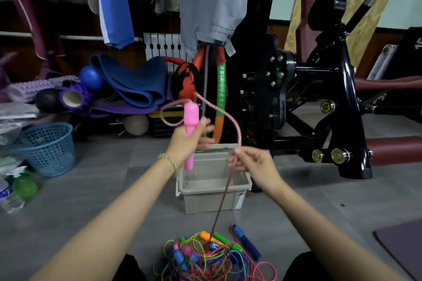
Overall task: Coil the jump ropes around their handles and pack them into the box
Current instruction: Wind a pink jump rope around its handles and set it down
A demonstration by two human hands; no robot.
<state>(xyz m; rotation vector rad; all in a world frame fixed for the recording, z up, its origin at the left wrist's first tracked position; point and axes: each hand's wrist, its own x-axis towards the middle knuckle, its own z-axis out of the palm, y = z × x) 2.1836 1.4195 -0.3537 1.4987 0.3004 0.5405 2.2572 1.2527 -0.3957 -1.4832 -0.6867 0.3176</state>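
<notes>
My left hand (190, 141) grips a pink jump-rope handle (190, 121) upright above the beige plastic box (237, 201). Its pink braided rope (226, 116) loops from the handle's top, arcs right and drops into my right hand (253, 166), which pinches it. From there the rope runs down to a tangled pile of coloured jump ropes (212, 255) on the floor between my knees. A blue handle (246, 242), an orange one and a green one lie in that pile. The box looks empty inside.
A blue mesh basket (49, 150) stands on the floor at left, with bottles near it. Rolled mats, foam rollers and balls lie behind. A black exercise machine (319, 102) fills the right side. Clothes hang above. A dark mat (404, 248) lies at lower right.
</notes>
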